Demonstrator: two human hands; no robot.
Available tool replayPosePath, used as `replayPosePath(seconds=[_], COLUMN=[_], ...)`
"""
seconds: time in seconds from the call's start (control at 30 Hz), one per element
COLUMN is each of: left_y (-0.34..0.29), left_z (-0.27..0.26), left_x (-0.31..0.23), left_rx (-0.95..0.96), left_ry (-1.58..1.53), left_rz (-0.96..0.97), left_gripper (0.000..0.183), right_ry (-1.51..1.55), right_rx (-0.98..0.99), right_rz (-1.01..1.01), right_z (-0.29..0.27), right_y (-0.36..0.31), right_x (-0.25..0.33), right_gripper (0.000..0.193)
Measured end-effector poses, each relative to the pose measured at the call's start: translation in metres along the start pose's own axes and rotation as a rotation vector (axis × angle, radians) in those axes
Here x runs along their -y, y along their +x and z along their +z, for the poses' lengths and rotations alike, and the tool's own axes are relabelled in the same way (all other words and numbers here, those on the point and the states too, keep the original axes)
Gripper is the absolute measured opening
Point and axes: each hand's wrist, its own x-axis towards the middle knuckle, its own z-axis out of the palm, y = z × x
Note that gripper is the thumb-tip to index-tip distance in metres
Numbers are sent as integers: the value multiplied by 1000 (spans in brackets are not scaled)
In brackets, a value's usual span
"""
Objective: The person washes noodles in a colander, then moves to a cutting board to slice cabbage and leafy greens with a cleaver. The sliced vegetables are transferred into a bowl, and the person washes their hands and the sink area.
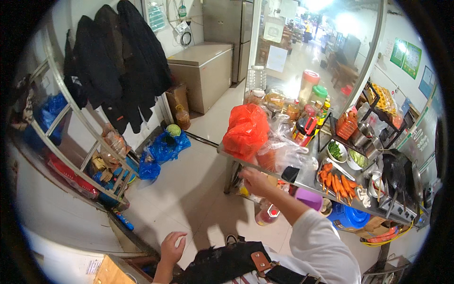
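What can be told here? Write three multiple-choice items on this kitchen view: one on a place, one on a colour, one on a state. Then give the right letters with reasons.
1. Where does the right hand reach?
A. To the steel counter's near edge, under a clear plastic bag
B. Into the chest freezer
C. To the hanging coats

2. What colour is the bulging bag on the counter?
A. Blue
B. Red-orange
C. White

3. How is the left hand?
A. Closed on a knife
B. Holding a bottle
C. Empty, fingers loosely spread

Answers:
1 A: the hand sits at the counter edge just below the clear bag; whether it grips anything cannot be told.
2 B: the bag is plainly red-orange, beside the clear one.
3 C: the hand hangs low over the floor with nothing in it.
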Motion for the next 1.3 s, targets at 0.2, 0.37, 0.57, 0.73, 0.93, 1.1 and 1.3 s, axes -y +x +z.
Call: replayPosePath(seconds=[0.2, 0.37, 0.57, 0.73, 0.93, 1.1, 1.3], left_y=[190, 377, 504, 514, 487, 495, 477], left_z=[77, 186, 224, 150, 92, 137, 147], left_x=[-53, -89, -79, -34, -41, -64, -44], left_rx=[314, 606, 536, 1250, 827, 756, 880], left_ry=[-191, 221, 537, 766, 502, 126, 587], left_rz=[400, 722, 825, 638, 775, 860, 545], left_gripper=[19, 23, 45, 69, 59, 21, 21], right_ry=[171, 399, -410, -181, -185, -100, -365], right_rx=[-165, -245, 37, 256, -87, 348, 218], right_rz=[150, 466, 705, 863, 579, 335, 332], right_z=[-32, -33, -60, -98, -114, -54, -36], right_y=[125, 158, 114, 91, 142, 185, 210], right_x=[-70, -153, -195, -182, -134, -142, -183], right_gripper=[15, 21, 57, 69, 35, 20, 30])
